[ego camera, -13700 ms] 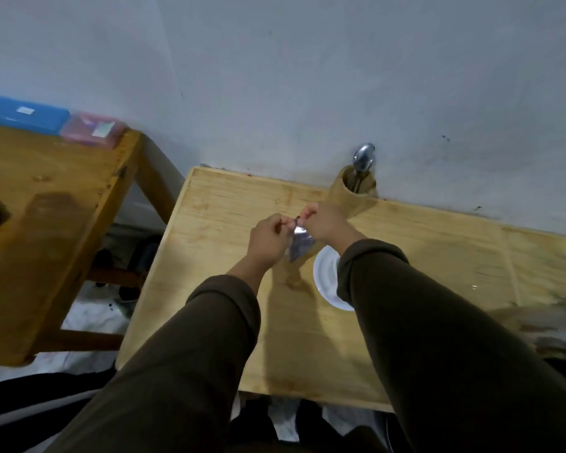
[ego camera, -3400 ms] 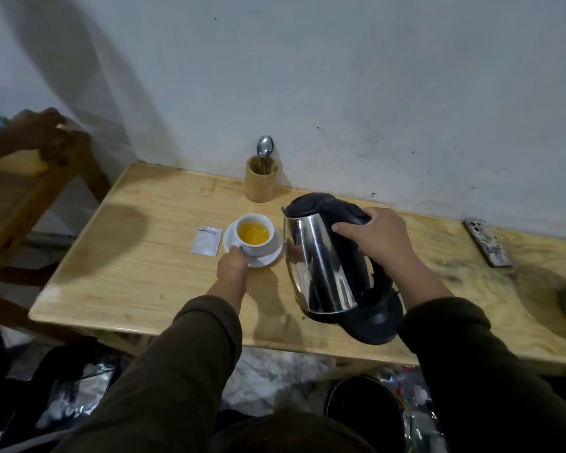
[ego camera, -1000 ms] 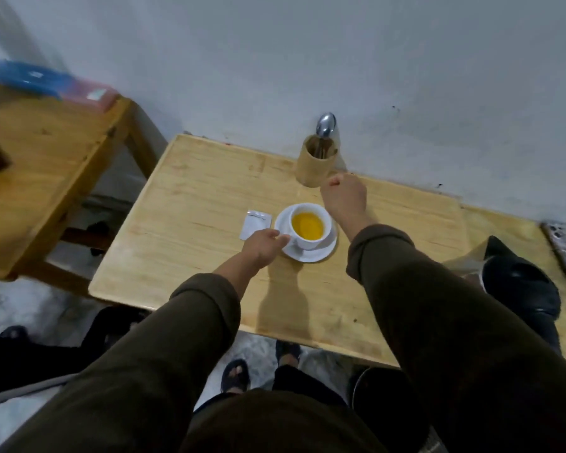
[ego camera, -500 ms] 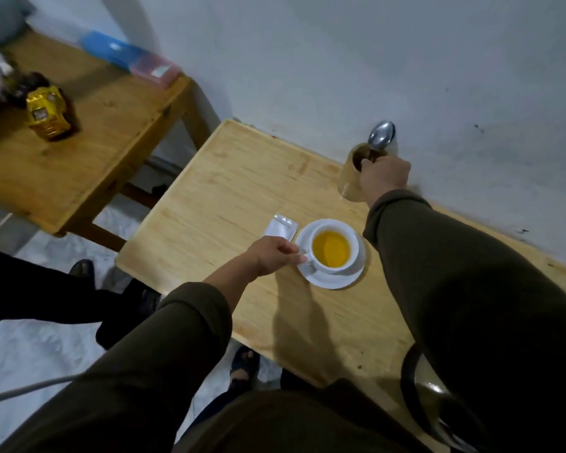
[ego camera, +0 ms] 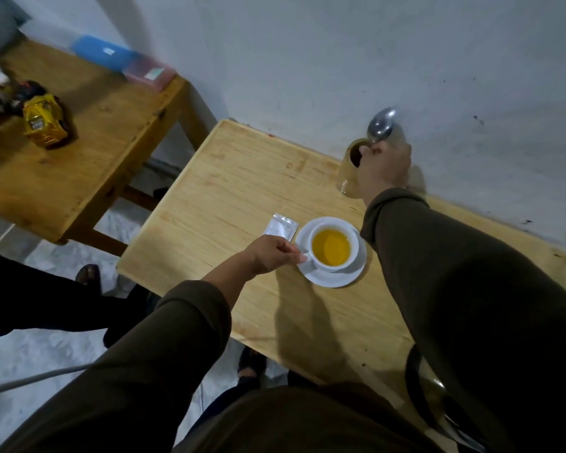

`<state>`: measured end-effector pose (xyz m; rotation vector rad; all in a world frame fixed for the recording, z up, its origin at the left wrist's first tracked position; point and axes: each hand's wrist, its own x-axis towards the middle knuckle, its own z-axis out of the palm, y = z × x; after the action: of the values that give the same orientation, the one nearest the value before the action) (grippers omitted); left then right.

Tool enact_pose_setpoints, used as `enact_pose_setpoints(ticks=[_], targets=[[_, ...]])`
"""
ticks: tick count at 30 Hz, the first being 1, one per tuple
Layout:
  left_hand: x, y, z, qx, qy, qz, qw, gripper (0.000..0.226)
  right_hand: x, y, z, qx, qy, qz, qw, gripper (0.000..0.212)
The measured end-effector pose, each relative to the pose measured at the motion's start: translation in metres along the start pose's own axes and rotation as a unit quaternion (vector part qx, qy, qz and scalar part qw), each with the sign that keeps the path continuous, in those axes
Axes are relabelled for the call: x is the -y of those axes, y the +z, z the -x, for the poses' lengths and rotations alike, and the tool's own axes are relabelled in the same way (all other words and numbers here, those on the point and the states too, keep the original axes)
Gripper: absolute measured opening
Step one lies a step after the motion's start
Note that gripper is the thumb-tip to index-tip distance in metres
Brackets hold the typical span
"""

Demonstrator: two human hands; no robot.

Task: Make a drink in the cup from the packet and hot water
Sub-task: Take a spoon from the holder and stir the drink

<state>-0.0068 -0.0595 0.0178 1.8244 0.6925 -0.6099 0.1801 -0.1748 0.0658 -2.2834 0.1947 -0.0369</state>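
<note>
A white cup (ego camera: 332, 248) holding yellow liquid stands on a white saucer (ego camera: 337, 279) on the light wooden table (ego camera: 229, 197). My left hand (ego camera: 272, 253) pinches the saucer's left rim beside the cup handle. The silver packet (ego camera: 281, 226) lies flat just left of the saucer. At the back of the table my right hand (ego camera: 384, 166) is closed round the handle of a metal spoon (ego camera: 380, 125), whose bowl sticks up out of a wooden holder (ego camera: 348, 173) against the wall.
A darker wooden table (ego camera: 79, 132) at the left carries a yellow packet (ego camera: 45, 125), a blue box (ego camera: 100, 55) and a pink box (ego camera: 149, 73). Another person's dark-clad legs (ego camera: 43, 308) stand at the left. The kettle (ego camera: 428, 407) shows partly at the lower right edge.
The kettle was set down at the right. My right hand travelled to the holder and closed on the spoon handle. My left hand stays at the saucer's edge.
</note>
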Motion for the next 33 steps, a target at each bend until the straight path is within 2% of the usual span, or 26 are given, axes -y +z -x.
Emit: enact_pose_setpoints(ticks=[3, 11, 15, 18, 22, 27, 31, 33], targets=[[0.001, 0.001, 0.000, -0.005, 0.009, -0.018, 1.000, 0.036, 0.015, -0.008, 0.009, -0.024, -0.055, -0.037, 0.998, 0.019], [-0.003, 0.009, 0.015, -0.015, 0.057, -0.119, 0.991, 0.035, 0.048, -0.049, 0.068, -0.048, -0.075, -0.127, 0.988, 0.017], [-0.002, 0.011, 0.018, -0.024, 0.078, -0.158, 0.984, 0.043, 0.032, -0.054, 0.110, -0.025, -0.025, -0.099, 0.994, 0.016], [0.000, 0.011, 0.018, -0.031, 0.095, -0.178, 0.979, 0.038, 0.010, -0.053, 0.138, -0.013, 0.075, -0.177, 0.981, 0.004], [0.001, 0.012, 0.017, -0.035, 0.104, -0.189, 0.976, 0.035, -0.014, -0.049, 0.169, 0.039, 0.133, -0.157, 0.978, 0.020], [0.001, 0.014, 0.020, -0.045, 0.099, -0.186, 0.977, 0.044, -0.029, -0.049, 0.180, 0.133, 0.189, -0.201, 0.952, 0.031], [0.000, 0.015, 0.019, -0.045, 0.078, -0.151, 0.984, 0.043, -0.032, -0.051, 0.174, 0.172, 0.251, -0.269, 0.914, 0.021], [0.000, 0.017, 0.020, -0.050, 0.070, -0.143, 0.986, 0.042, -0.036, -0.051, 0.172, 0.195, 0.238, -0.256, 0.916, 0.017]])
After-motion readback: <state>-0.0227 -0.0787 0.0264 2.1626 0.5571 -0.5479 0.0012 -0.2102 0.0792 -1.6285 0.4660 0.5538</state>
